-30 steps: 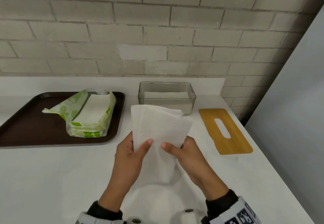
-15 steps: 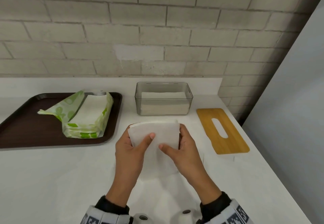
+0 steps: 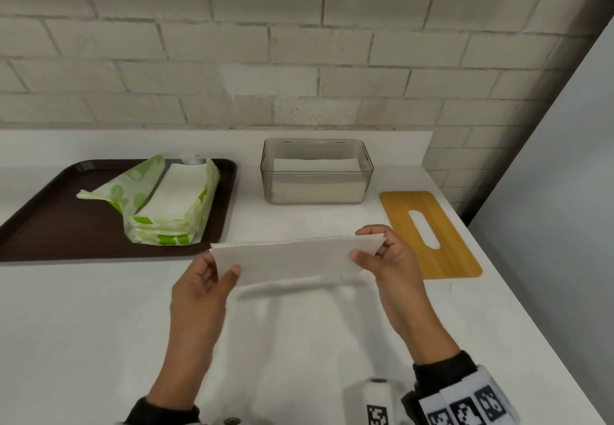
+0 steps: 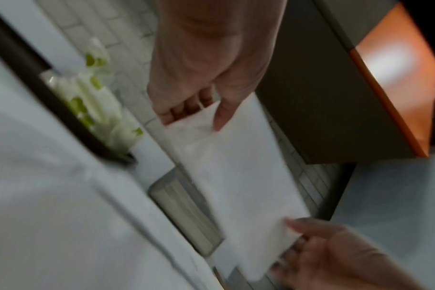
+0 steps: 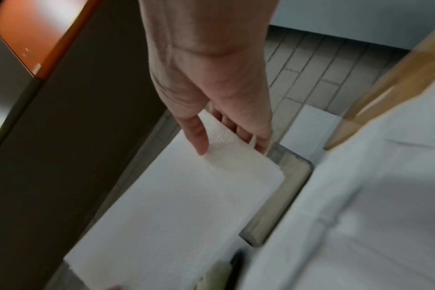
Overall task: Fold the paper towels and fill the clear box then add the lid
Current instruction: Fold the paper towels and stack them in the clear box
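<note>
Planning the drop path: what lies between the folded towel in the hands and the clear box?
Only bare white counter, as the head view shows. The folded paper towel is held short of the clear box, with nothing in the way.

folded paper towel [image 3: 292,260] — aloft, clear box [image 3: 317,172] seemingly half-full

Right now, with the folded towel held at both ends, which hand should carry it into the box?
Probably right. The right hand pinches the towel end nearer the clear box and lid; the left hand sits toward the tray.
</note>
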Action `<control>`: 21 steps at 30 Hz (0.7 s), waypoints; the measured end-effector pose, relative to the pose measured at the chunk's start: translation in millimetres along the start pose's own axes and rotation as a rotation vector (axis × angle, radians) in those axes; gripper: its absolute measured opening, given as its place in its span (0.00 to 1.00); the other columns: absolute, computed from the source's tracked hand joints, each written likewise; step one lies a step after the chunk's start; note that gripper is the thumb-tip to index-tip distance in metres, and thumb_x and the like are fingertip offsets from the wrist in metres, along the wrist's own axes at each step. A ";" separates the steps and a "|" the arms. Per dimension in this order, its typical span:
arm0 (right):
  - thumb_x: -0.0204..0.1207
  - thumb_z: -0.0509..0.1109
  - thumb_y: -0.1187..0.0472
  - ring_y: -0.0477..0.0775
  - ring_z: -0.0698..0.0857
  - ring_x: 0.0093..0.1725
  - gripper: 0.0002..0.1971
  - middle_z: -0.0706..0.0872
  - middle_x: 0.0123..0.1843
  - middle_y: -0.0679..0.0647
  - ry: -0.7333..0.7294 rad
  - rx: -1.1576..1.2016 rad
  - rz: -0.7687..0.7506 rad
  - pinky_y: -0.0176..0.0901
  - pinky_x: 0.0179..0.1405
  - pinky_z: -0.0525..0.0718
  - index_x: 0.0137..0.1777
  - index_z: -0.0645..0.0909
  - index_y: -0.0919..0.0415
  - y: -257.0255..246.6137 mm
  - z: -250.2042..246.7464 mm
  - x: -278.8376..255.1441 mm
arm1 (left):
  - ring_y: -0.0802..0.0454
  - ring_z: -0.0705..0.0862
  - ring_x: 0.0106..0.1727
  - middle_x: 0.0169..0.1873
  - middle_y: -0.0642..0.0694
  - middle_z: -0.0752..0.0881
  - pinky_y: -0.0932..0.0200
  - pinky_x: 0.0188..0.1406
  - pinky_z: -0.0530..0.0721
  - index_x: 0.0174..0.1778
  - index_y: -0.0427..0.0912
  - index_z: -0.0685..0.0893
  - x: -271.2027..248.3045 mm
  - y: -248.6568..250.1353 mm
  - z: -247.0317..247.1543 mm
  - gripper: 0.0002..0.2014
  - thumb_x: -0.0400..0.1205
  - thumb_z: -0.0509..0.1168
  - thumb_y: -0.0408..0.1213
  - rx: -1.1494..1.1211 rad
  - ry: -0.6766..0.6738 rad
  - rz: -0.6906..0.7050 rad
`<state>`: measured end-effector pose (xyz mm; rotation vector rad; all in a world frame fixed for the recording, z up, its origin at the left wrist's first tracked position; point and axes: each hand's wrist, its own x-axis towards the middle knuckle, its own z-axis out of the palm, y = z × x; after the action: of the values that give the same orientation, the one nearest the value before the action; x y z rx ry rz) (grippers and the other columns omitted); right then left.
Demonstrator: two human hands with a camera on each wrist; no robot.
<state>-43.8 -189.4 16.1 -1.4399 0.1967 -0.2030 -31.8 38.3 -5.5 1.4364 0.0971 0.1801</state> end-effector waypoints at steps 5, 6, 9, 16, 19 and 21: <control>0.71 0.65 0.81 0.53 0.84 0.50 0.21 0.85 0.54 0.57 0.040 -0.020 0.212 0.37 0.44 0.81 0.52 0.76 0.54 40.6 8.7 -0.3 | 0.40 0.82 0.56 0.55 0.39 0.85 0.53 0.53 0.78 0.60 0.42 0.80 1.0 -32.5 6.4 0.16 0.81 0.59 0.21 0.098 0.029 -0.168; 0.71 0.64 0.81 0.51 0.85 0.50 0.21 0.86 0.54 0.57 0.048 -0.007 0.230 0.36 0.43 0.81 0.52 0.76 0.53 44.7 9.1 0.1 | 0.39 0.82 0.57 0.55 0.39 0.84 0.52 0.53 0.77 0.61 0.41 0.79 2.1 -35.1 7.0 0.17 0.81 0.58 0.21 0.096 0.039 -0.191; 0.71 0.63 0.81 0.48 0.84 0.49 0.22 0.85 0.53 0.54 0.045 -0.049 0.239 0.34 0.41 0.81 0.51 0.75 0.51 47.9 12.6 1.0 | 0.40 0.82 0.56 0.54 0.41 0.85 0.51 0.52 0.78 0.60 0.41 0.78 4.6 -34.4 11.0 0.17 0.80 0.58 0.20 0.112 0.061 -0.222; 0.75 0.69 0.71 0.47 0.86 0.49 0.11 0.88 0.53 0.51 -0.016 -0.358 0.069 0.37 0.50 0.85 0.53 0.82 0.57 16.6 7.3 12.6 | 0.39 0.84 0.47 0.43 0.40 0.88 0.48 0.46 0.80 0.45 0.44 0.84 3.9 -19.2 -10.6 0.08 0.77 0.68 0.26 0.294 -0.064 -0.200; 0.71 0.73 0.72 0.42 0.87 0.40 0.10 0.89 0.42 0.47 -0.188 -0.440 -0.076 0.33 0.39 0.83 0.42 0.84 0.54 -32.1 2.7 18.7 | 0.50 0.89 0.45 0.42 0.47 0.91 0.52 0.50 0.87 0.48 0.46 0.86 2.6 4.1 -15.8 0.12 0.72 0.75 0.29 0.527 -0.482 -0.223; 0.70 0.74 0.71 0.39 0.84 0.36 0.11 0.89 0.38 0.43 -0.308 -0.501 -0.131 0.29 0.35 0.80 0.40 0.85 0.53 -62.1 9.6 18.2 | 0.64 0.88 0.46 0.44 0.58 0.90 0.68 0.46 0.85 0.52 0.56 0.84 -1.3 15.9 -2.8 0.16 0.72 0.76 0.36 0.594 -0.585 -0.138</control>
<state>-25.0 -192.2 78.7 -1.9620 -0.1095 -0.0341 -34.6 42.8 9.8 2.0101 -0.2514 -0.4192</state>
